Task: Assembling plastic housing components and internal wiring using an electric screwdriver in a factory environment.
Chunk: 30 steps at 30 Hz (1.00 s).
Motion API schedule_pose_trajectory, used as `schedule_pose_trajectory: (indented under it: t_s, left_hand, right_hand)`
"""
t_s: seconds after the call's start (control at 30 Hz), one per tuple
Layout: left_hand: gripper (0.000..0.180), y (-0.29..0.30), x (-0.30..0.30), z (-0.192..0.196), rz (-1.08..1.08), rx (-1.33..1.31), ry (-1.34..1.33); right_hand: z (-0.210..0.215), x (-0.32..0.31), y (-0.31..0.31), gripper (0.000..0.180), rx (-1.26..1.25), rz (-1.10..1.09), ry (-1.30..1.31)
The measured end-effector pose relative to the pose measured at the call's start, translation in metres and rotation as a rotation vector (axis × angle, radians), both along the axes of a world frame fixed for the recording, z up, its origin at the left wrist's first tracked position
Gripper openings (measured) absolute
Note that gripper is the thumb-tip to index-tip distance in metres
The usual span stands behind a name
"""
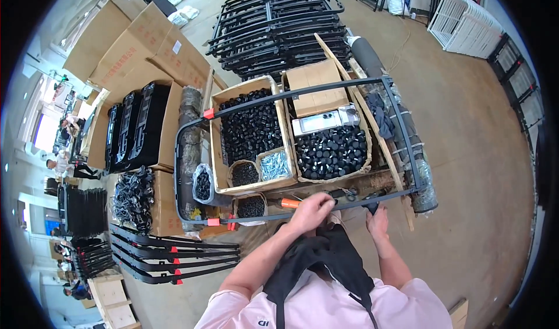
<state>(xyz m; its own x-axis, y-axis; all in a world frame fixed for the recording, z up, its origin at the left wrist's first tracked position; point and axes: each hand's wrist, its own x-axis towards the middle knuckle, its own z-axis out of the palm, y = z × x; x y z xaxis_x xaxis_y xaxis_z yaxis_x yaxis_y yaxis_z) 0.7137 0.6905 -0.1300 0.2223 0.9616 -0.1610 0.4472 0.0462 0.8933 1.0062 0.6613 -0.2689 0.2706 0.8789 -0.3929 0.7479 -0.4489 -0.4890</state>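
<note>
A black tubular frame [303,89] with rounded corners lies across the boxes in front of me. My left hand [314,212] is closed at its near rail, fingers curled; whatever is between the fingertips is mostly hidden. Under the same rail, farther right, my right hand [378,221] grips a small black part [371,206] whose kind I cannot make out. Red pieces [213,222] sit on the frame's left side. Left of my left hand lies a tool with an orange handle [289,203].
An open carton [216,148] holds black plastic pieces and silver screws [273,165]. Another holds round black knobs [331,151]. Wrapped rolls [190,131] flank them. Black frames [273,26] are stacked behind; curved black rails [169,253] lie at left. Co-workers stand far left.
</note>
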Motion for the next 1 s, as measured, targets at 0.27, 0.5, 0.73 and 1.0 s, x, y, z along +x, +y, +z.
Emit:
schedule_pose_trajectory:
  t_s: [0.27,0.5,0.73,1.0]
  left_hand:
    - [0.038,0.117,-0.003,-0.068,0.243,-0.056,0.487]
    - [0.043,0.149,0.02,-0.088,0.119,-0.105,0.589]
    - [0.043,0.16,-0.031,-0.106,0.092,-0.158,0.464]
    - [0.032,0.148,-0.061,-0.078,0.217,-0.58,-0.635]
  right_hand:
    - [-0.071,0.007,0.059,0.085,0.001,-0.106,0.085]
    - [-0.065,0.02,0.05,0.075,-0.029,0.067,-0.141]
    - [0.105,-0.005,0.032,0.032,-0.262,0.747,0.112]
    - [0.115,-0.09,0.165,0.029,0.439,0.542,0.129]
